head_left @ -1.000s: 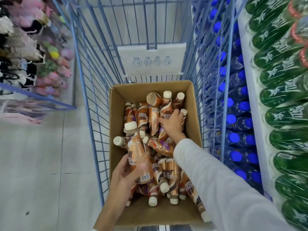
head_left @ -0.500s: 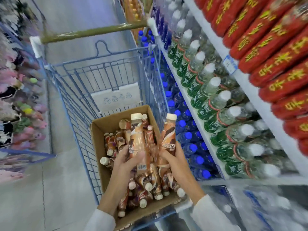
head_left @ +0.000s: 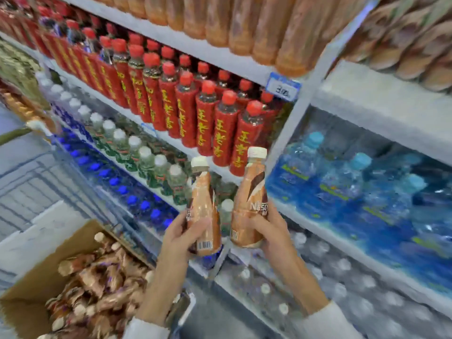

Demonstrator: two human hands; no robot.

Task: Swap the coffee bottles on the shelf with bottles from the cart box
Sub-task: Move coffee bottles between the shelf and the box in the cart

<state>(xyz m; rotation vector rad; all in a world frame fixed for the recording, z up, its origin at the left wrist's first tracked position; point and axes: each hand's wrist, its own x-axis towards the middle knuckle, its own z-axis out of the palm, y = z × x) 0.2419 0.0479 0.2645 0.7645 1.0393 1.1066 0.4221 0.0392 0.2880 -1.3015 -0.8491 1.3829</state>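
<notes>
Drink shelves (head_left: 220,53) fill the view. Near six o'clock, the left hand (head_left: 182,234) grips one coffee bottle (head_left: 204,206) and the right hand (head_left: 274,232) grips a second bottle (head_left: 250,204). Both are held low with caps up, probably for standing on a shelf. The box (head_left: 44,277) lies at seven o'clock.

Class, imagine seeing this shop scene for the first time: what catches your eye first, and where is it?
At centre, the left hand grips one coffee bottle and the right hand grips a second coffee bottle, both cap up. Behind them runs a row of red bottles with yellow lettering. A cardboard box heaped with more bottles sits lower left.
</notes>
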